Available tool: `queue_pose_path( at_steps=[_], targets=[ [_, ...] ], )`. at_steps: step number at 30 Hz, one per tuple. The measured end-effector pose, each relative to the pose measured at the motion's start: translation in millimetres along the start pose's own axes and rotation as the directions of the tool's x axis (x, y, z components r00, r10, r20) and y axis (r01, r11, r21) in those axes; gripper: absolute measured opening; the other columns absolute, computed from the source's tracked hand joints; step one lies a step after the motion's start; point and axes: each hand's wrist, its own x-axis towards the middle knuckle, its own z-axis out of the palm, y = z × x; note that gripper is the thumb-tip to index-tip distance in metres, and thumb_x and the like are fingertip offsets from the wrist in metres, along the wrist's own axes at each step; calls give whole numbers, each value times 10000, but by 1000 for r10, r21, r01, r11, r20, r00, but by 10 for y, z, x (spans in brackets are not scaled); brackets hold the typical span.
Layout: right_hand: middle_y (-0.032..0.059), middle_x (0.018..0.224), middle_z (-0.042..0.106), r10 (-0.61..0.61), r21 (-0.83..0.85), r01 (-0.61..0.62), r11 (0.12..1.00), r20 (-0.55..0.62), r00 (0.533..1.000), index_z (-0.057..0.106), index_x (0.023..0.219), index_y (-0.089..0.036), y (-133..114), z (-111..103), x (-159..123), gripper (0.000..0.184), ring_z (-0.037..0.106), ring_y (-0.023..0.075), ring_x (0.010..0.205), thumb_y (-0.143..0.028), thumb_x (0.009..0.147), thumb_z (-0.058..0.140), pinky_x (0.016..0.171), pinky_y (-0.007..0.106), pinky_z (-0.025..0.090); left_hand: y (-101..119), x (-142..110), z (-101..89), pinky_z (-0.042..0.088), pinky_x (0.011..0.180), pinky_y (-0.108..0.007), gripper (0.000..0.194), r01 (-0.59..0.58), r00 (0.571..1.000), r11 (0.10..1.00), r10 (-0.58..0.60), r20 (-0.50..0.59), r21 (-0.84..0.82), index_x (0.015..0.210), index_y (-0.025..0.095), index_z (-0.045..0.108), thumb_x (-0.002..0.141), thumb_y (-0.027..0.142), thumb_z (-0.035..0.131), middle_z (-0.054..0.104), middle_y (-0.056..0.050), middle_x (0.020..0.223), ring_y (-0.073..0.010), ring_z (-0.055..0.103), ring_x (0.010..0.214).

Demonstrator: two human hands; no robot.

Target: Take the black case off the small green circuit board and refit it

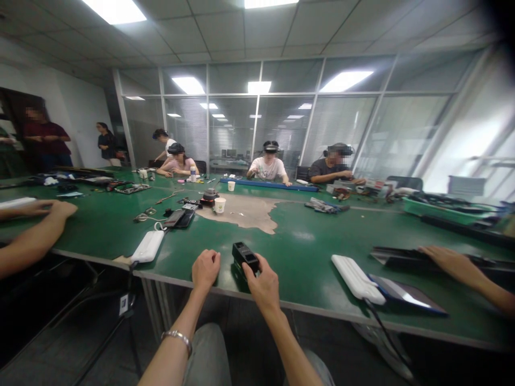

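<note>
My right hand [263, 284] is closed around the near right side of a black box-shaped device [246, 258], thumb on top. The device is tilted over the green table [306, 284] near its front edge; whether its base touches the table I cannot tell. To its left, my left hand [206, 269] rests at the table edge with its fingers curled into a fist. Nothing sticks out of that fist, and a small gap separates it from the device. A metal bracelet [177, 340] circles my left wrist.
White power banks lie left [148, 246] and right [357, 279], the right one beside a dark tablet [406, 295]. Ahead are a brown sheet [249, 212], a paper cup [220, 205] and gloves [325, 206]. Other people's arms [36, 230] reach in from both sides; several people sit opposite.
</note>
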Motion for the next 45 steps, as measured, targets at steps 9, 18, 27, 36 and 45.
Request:
queue_pose_path(
  at_steps=[9, 18, 27, 36, 45],
  targets=[
    [92, 1067, 683, 52, 19, -50, 999, -131, 990, 577, 1211, -193, 196, -206, 314, 513, 637, 237, 967, -516, 815, 533, 831, 336, 461, 10, 5, 3, 305, 648, -237, 332, 16, 1000, 1000, -16, 11, 8, 812, 219, 642, 932, 418, 404, 618, -28, 844, -139, 554, 770],
    [112, 948, 675, 112, -171, -128, 977, -100, 989, 564, 1234, -169, 615, -134, 182, 536, 627, 241, 876, -521, 837, 482, 765, 324, 451, 1, 1, 4, 307, 644, -241, 356, 0, 1000, 1000, 0, 8, 10, 809, 217, 641, 935, 431, 386, 619, -36, 852, -146, 557, 769],
    [163, 1059, 630, 43, -255, -61, 965, -76, 996, 532, 1254, -87, 665, -94, 147, 575, 527, 301, 1045, -418, 783, 551, 913, 383, 410, -9, 15, 39, 308, 637, -247, 360, -3, 1000, 1000, 3, -8, 17, 784, 226, 637, 930, 438, 385, 620, -29, 840, -148, 558, 757],
    [180, 1226, 577, -9, -277, -12, 961, -74, 997, 450, 1342, -39, 690, -107, 125, 687, 480, 303, 1142, -403, 771, 565, 978, 378, 385, 4, 12, 30, 332, 653, -247, 337, -4, 1000, 999, 5, -13, 40, 802, 230, 641, 923, 428, 397, 621, -32, 848, -152, 569, 766],
    [176, 1160, 610, 25, -276, -44, 960, -73, 997, 481, 1317, -69, 692, -98, 130, 691, 515, 300, 1088, -514, 794, 559, 931, 379, 403, 9, 5, 15, 334, 641, -244, 346, -3, 1000, 1000, 3, -3, 27, 805, 232, 639, 925, 437, 387, 625, -29, 848, -152, 573, 766]
  ],
)
